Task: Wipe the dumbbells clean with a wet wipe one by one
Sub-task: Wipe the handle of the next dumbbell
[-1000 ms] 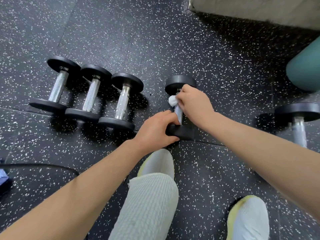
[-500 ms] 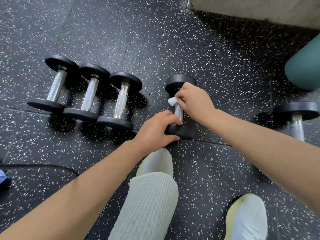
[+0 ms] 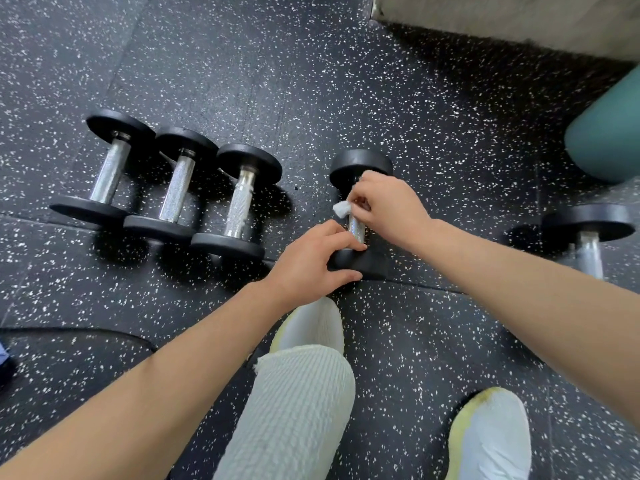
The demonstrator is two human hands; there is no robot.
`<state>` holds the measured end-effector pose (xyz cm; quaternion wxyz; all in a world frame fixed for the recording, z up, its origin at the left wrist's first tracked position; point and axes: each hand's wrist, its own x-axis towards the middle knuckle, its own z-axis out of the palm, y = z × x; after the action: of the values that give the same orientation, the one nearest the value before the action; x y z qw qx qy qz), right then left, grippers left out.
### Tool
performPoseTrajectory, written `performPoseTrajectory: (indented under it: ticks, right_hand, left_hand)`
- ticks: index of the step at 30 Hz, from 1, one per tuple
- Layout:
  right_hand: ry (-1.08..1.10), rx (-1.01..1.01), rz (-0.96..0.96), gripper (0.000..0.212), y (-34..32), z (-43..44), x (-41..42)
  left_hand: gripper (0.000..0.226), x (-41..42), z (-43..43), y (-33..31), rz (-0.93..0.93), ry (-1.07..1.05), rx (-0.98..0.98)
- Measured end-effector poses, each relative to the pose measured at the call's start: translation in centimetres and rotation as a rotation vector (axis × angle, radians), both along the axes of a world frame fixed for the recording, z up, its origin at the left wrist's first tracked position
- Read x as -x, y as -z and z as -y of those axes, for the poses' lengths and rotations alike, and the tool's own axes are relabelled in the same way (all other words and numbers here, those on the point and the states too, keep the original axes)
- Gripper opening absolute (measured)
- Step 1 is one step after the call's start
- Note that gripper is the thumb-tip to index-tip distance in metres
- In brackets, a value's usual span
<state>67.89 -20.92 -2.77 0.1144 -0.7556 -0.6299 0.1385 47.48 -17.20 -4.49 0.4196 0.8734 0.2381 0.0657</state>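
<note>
A row of three dumbbells (image 3: 173, 188) lies side by side at centre left of the frame, untouched on the speckled black floor (image 3: 346, 81), while a fourth dumbbell (image 3: 358, 230) at mid-frame gets the cleaning. The left hand (image 3: 308, 265) reaches in from the lower left, forearm stretched diagonally across the frame, and closes over that dumbbell's near black end, thumb underneath and fingers draped over the top, pinning it to the floor. Just above, the right hand (image 3: 388, 206) comes in from the right edge with the wrist bent down, fingertips pinched shut on a small white wet wipe (image 3: 341, 208) pressed to the upper part of the chrome handle, close to the far end plate; a corner of the wipe pokes out to the left of the fingers. Doing this step well probably means keeping the near end pinned so the weight cannot roll, wrapping the wipe around the knurled bar rather than dabbing one face, and working the full length before the plates. A further dumbbell (image 3: 588, 230) waits at the right edge, beside a teal rounded object (image 3: 609, 140) in the upper right.
</note>
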Motion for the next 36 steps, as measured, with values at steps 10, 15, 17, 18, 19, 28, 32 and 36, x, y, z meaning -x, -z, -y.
performPoseTrajectory:
  ticks: [10,15,17,18,19,28,32,36]
  right_hand:
    - [-0.181,0.308,-0.197,0.005,-1.7,1.6,-0.5]
    - [-0.112,0.127,-0.062,0.007,-1.1,0.0,-0.9]
    - [-0.049,0.088,-0.076,0.007,-0.8,0.0,-0.9]
    - [-0.037,0.101,-0.108,0.008,-0.8,0.3,-0.8]
    - [-0.037,0.141,-0.147,0.009,-0.9,0.6,-0.8]
    - [-0.177,0.276,-0.202,0.011,-1.3,1.9,-0.7]
    - [-0.06,0.131,-0.103,0.012,-0.7,1.0,-0.6]
    - [-0.077,0.204,-0.145,0.011,-0.8,1.9,-0.4]
  left_hand:
    - [0.051,0.5,0.2,-0.1,-0.024,0.022,-0.091]
    - [0.042,0.2,0.0,-0.5,-0.033,-0.067,-0.103]
    - [0.039,0.1,-0.1,-0.5,-0.043,-0.054,-0.113]
    - [0.04,0.1,-0.1,-0.4,-0.048,-0.056,-0.111]
    - [0.041,0.1,-0.1,-0.3,-0.048,-0.06,-0.11]
    - [0.051,-0.1,0.5,-0.2,-0.05,-0.084,-0.116]
    - [0.05,-0.3,0.5,-0.1,-0.022,-0.068,-0.081]
    - [0.049,-0.3,0.4,0.0,-0.019,-0.062,-0.068]
